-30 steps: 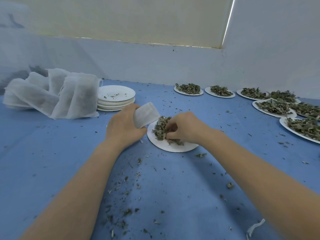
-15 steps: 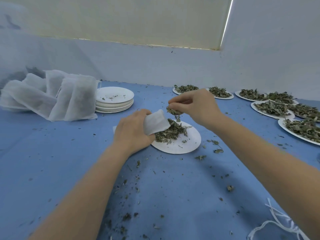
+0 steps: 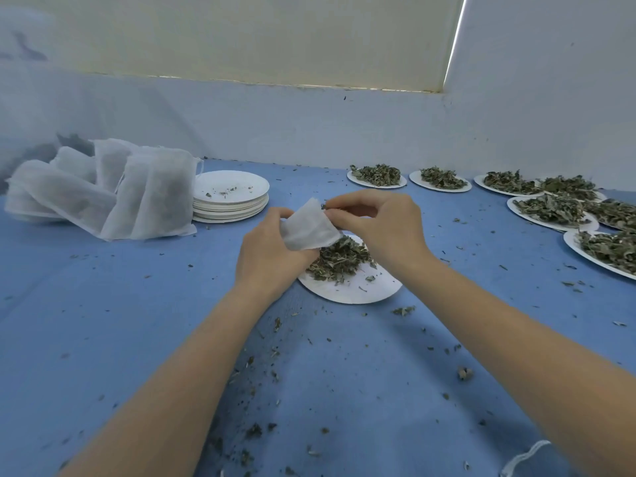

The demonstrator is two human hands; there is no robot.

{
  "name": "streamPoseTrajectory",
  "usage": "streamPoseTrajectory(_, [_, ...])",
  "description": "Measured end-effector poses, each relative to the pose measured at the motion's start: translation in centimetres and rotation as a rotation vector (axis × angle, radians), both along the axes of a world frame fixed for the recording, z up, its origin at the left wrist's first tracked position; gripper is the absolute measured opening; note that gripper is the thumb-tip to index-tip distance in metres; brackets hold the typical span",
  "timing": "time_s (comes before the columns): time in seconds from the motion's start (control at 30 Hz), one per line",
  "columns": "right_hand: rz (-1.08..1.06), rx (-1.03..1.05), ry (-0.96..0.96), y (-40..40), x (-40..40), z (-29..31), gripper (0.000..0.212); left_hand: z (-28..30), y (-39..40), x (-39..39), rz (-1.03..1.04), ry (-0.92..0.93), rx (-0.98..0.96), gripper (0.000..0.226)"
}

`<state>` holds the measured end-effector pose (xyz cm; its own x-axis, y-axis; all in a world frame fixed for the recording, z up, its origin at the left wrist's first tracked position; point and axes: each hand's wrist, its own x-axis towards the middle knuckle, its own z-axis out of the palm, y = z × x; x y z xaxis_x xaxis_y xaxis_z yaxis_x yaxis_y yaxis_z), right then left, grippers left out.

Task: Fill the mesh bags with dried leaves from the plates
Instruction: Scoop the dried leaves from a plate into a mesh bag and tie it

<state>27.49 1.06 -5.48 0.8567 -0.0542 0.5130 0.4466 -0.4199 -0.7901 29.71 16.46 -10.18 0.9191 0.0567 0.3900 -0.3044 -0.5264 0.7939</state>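
Above the near plate [image 3: 347, 290] of dried leaves [image 3: 339, 258], the left hand [image 3: 272, 251] grips a small mesh bag [image 3: 309, 226]. The right hand [image 3: 382, 223] pinches a few leaves at the bag's top edge. Left of that plate sit stacked plates [image 3: 230, 197] and a pile of bags [image 3: 103, 191]; right of it, more leaf plates [image 3: 550, 210].

Right hand [image 3: 378, 225] now at mesh bag [image 3: 309, 228] mouth

On the tabletop [image 3: 103, 339], a plate [image 3: 358, 287] with a heap of leaves [image 3: 339, 258] lies at the centre. Behind it to the left stands a stack of plates [image 3: 230, 197], with filled bags [image 3: 103, 194] just left of it (leaning together). More leaf plates [image 3: 550, 210] line the far right.
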Motion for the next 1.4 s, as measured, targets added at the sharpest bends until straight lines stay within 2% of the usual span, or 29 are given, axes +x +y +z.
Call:
streamPoseTrajectory(0.13, [0.159, -0.138, 0.084, -0.3, -0.1, 0.7, 0.015, 0.2, 0.0, -0.2, -0.035, -0.044, 0.023, 0.05])
streamPoseTrajectory(0.23, [0.164, -0.377, 0.129, 0.1, 0.3, 1.2, 0.012, 0.2, -0.1, -0.5, -0.06, -0.082, 0.074, 0.047])
streamPoseTrajectory(0.37, [0.288, -0.641, 0.222, 0.2, 0.8, 2.3, 0.022, 0.2, -0.2, -0.9, -0.077, -0.122, 0.142, 0.048])
streamPoseTrajectory(0.4, [0.309, -0.643, 0.209, 0.0, 0.9, 2.6, 0.023, 0.3, -0.2, -0.8, -0.068, -0.117, 0.159, 0.05])
streamPoseTrajectory(0.47, [0.31, -0.505, 0.175, -0.6, 1.2, 3.1, 0.022, 0.4, 0.1, -0.6, -0.031, -0.112, 0.189, 0.051])
streamPoseTrajectory(0.53, [0.246, -0.35, 0.142, -1.6, 1.9, 2.9, 0.019, 0.4, 0.6, -0.4, 0.007, -0.113, 0.228, 0.051])
streamPoseTrajectory(0.57, [0.186, -0.367, 0.131, -2.1, 2.3, 2.6, 0.018, 0.4, 0.9, -0.3, 0.018, -0.111, 0.256, 0.052])
streamPoseTrajectory(0.63, [0.073, -0.615, 0.181, -3.2, 3.4, 1.7, 0.026, 0.3, 1.3, -0.1, 0.024, -0.102, 0.313, 0.054])
streamPoseTrajectory(0.7, [0.066, -0.912, 0.321, -3.8, 4.3, 0.6, 0.04, 0.3, 1.4, -0.1, 0.027, -0.097, 0.332, 0.055])
streamPoseTrajectory(0.8, [0.13, -1.101, 0.444, -3.8, 4.8, -0.6, 0.05, 0.2, 1.4, 0.0, 0.028, -0.104, 0.328, 0.054])
streamPoseTrajectory(0.97, [0.169, -1.043, 0.462, -4.6, 4.4, -0.9, 0.047, 0.2, 1.4, -0.1, 0.033, -0.113, 0.338, 0.052])
streamPoseTrajectory(1.07, [0.198, -0.987, 0.51, -5.4, 4.3, -0.2, 0.06, 0.1, 1.3, -0.1, 0.033, -0.112, 0.335, 0.052])
streamPoseTrajectory(1.17, [0.259, -1.048, 0.542, -5.2, 4.5, -0.1, 0.072, 0.1, 1.3, -0.2, 0.034, -0.105, 0.333, 0.05])
streamPoseTrajectory(1.27, [0.276, -1.047, 0.477, -5.0, 4.8, -0.9, 0.059, 0.1, 1.3, -0.2, 0.036, -0.104, 0.339, 0.049])
streamPoseTrajectory(1.4, [0.175, -0.903, 0.326, -5.8, 4.6, -1.9, 0.04, 0.0, 1.3, -0.2, 0.039, -0.102, 0.343, 0.048])
